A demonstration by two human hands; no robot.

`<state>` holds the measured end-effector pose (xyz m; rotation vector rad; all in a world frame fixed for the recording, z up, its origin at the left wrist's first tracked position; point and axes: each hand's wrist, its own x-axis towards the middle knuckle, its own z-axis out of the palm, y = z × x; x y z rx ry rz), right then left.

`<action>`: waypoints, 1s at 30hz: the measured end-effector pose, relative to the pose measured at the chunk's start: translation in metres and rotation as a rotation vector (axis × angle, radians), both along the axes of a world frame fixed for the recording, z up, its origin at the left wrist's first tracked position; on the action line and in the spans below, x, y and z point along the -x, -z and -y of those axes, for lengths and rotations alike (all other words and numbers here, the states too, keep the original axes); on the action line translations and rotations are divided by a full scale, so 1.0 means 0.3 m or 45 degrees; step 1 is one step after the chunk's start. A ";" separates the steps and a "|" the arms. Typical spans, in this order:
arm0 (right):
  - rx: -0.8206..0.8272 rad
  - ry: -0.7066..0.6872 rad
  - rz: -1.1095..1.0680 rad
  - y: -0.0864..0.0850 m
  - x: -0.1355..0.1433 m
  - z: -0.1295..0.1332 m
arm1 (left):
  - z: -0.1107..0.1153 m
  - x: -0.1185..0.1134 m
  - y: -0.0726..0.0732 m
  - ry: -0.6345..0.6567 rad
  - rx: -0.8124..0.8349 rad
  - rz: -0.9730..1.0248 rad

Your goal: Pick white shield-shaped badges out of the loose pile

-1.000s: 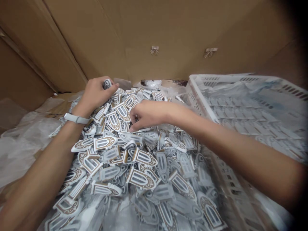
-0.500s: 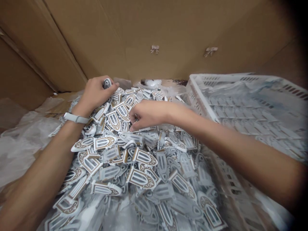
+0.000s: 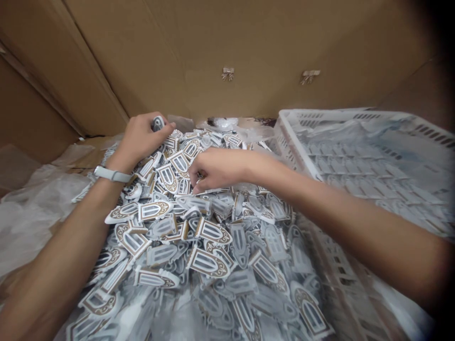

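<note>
A large heap of small arched window-shaped pieces (image 3: 209, 263), white and grey with brown scrollwork on some, fills the middle of the view. At the heap's far left, my left hand (image 3: 144, 135) is closed around one such window piece (image 3: 158, 123), whose grey rounded end shows between thumb and fingers. My right hand (image 3: 216, 168) reaches down onto the middle of the heap, fingers curled and thumb bent toward them. Its fingertips touch the pieces there, and whatever they pinch is mostly hidden. A pale band (image 3: 113, 174) circles my left wrist.
To the right stands a white plastic crate (image 3: 296, 144) with similar pieces laid in rows and clear film inside. Crumpled clear plastic (image 3: 39, 208) lies at left. A cardboard wall (image 3: 177, 57) closes off the back, with two small bow ornaments (image 3: 228, 74) on it.
My right hand has shifted very slightly left, its fingers still down in the heap. The left hand keeps its place with the window piece.
</note>
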<state>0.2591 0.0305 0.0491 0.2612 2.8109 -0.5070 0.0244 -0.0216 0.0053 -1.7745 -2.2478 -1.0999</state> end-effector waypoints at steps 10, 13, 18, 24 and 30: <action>0.062 -0.024 -0.024 0.012 0.002 -0.019 | -0.007 0.012 0.009 0.020 -0.036 -0.030; 0.065 -0.027 -0.018 0.013 0.001 -0.017 | -0.011 0.015 0.011 0.014 -0.044 -0.029; 0.045 -0.025 -0.017 0.010 0.001 -0.012 | -0.015 0.018 0.010 0.013 -0.053 -0.024; -0.032 0.034 -0.074 0.023 0.000 -0.006 | -0.010 0.012 0.009 0.015 -0.043 -0.020; -0.030 0.028 -0.062 0.026 -0.002 -0.006 | -0.007 0.009 0.006 0.015 -0.039 -0.015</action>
